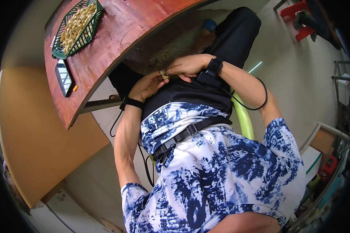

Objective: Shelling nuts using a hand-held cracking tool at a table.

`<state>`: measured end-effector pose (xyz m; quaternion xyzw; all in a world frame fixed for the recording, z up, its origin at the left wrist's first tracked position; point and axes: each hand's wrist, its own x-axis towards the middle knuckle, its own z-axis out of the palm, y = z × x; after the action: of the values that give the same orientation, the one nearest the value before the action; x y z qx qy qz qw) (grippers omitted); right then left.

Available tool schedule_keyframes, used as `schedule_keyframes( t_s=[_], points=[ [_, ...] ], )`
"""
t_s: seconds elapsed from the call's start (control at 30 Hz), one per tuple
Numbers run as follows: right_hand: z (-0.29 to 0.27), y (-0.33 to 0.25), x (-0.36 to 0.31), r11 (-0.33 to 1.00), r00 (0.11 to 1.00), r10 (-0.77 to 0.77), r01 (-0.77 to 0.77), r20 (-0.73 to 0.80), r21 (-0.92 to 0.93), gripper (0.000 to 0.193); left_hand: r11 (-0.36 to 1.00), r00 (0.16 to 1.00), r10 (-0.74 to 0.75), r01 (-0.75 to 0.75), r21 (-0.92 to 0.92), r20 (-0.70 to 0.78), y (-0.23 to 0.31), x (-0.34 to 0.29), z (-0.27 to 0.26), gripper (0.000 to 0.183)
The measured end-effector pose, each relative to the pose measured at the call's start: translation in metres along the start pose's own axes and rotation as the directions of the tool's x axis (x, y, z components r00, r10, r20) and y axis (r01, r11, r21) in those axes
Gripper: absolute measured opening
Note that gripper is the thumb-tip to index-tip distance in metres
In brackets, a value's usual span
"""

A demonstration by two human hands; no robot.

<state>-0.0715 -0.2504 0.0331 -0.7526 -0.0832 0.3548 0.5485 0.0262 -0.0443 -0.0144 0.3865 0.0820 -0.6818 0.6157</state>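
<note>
Pale nut [165, 76]: found above my lap, off the table [114, 37], just beyond its curved near edge. My left hand [146, 86] has thumb and fingers clamped on it. My right hand [188, 65] meets it there, fingertips at the nut; whether they grip it, I cannot tell. On the table by the left edge: a green basket [88, 37] filled with curved nuts [78, 27]; nearer the near-left corner, a phone [64, 79], with an orange piece [75, 88] just beside it.
</note>
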Motion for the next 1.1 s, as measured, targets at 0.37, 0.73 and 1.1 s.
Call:
schedule_keyframes(
  t_s=[0.37,0.73,1.1],
  points=[
    [0.002,0.007,-0.003,0.96,0.968,-0.234,0.215,-0.091,-0.179,0.039,0.993,0.999,0.01,-0.003,-0.115,0.053,0.0,0.0,0.0,0.021],
    [-0.006,-0.005,-0.002,0.983,0.996,0.002,0.014,-0.086,0.184,0.043,0.983,0.992,0.117,-0.108,-0.148,0.053,-0.001,-0.005,-0.003,0.023],
    [-0.023,-0.003,-0.009,0.796,0.963,-0.211,0.268,-0.166,0.543,0.048,0.969,0.978,0.199,-0.187,-0.161,0.065,-0.004,-0.005,-0.002,0.027]
  ],
)
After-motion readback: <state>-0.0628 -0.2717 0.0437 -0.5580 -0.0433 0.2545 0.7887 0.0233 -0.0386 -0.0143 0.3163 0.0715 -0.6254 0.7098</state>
